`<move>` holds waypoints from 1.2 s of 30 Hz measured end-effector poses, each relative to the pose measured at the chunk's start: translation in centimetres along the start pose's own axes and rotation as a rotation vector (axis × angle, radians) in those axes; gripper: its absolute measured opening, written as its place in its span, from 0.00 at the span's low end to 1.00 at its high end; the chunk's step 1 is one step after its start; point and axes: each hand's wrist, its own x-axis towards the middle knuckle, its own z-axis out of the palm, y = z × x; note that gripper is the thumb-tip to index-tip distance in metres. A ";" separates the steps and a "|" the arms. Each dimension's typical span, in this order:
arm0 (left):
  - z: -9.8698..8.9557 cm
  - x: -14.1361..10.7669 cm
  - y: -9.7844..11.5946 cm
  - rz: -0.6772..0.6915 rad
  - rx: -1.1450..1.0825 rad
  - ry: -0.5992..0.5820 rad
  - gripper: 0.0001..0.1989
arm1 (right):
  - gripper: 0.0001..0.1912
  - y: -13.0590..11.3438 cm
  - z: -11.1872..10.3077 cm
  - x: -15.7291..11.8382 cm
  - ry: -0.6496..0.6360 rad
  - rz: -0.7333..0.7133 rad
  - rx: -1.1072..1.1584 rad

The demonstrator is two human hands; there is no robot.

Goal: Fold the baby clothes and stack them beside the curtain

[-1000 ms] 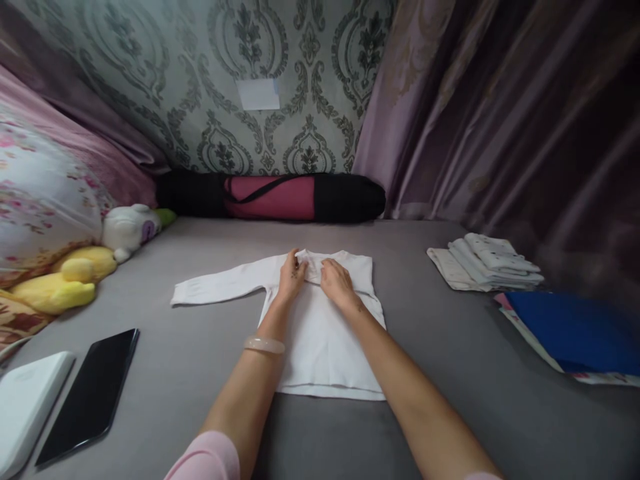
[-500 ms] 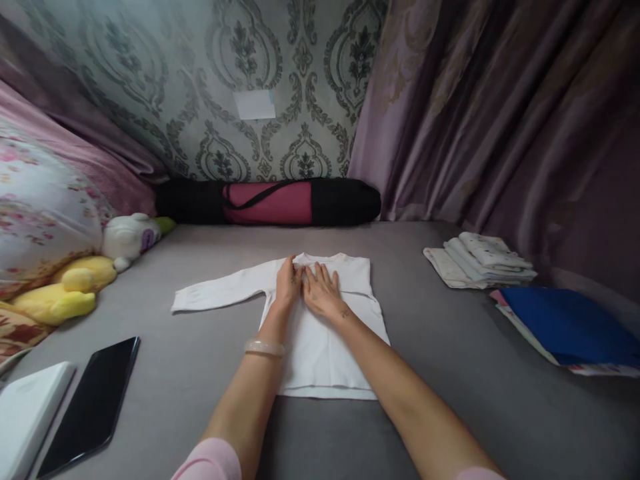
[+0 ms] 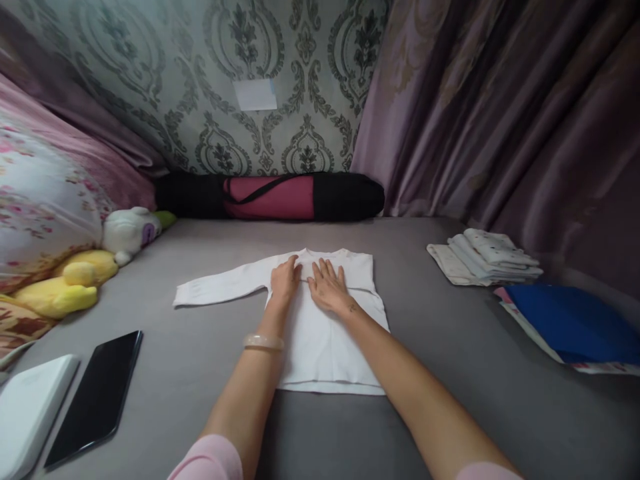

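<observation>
A small white long-sleeved shirt [image 3: 320,347] lies flat on the grey sheet [image 3: 210,367], its collar toward the wall. One sleeve stretches out to the left; the other is folded across the upper chest. My left hand [image 3: 286,277] rests on the shirt's upper left part, beside the collar, its fingers slightly bent and holding nothing. Just right of it, my right hand [image 3: 327,287] lies palm down on the chest over the folded sleeve, fingers spread.
At the right are folded cloths [image 3: 487,257] and a blue folded item [image 3: 570,323]. A black tablet-like device [image 3: 95,397] and a white box [image 3: 35,413] lie left. Plush toys [image 3: 127,233] and a black-and-pink bag [image 3: 270,197] are farther back.
Both hands have moved slightly apart on the shirt, the right one a little to the right. The view has shifted slightly.
</observation>
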 end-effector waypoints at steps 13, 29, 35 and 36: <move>0.0 -0.1 0.0 -0.008 -0.039 0.027 0.14 | 0.36 6.4 -1.8 -1.1 -0.026 0.250 -0.122; 0.4 0.1 -0.2 -0.010 -0.066 0.037 0.14 | 0.32 10.2 -2.8 -0.6 0.038 0.321 -0.029; 0.1 0.2 0.3 -0.004 -0.143 0.189 0.17 | 0.28 11.5 -6.9 1.6 -0.003 0.334 0.037; 0.2 0.2 0.5 0.062 -0.179 0.213 0.17 | 0.28 11.1 -6.6 1.7 0.031 0.325 0.028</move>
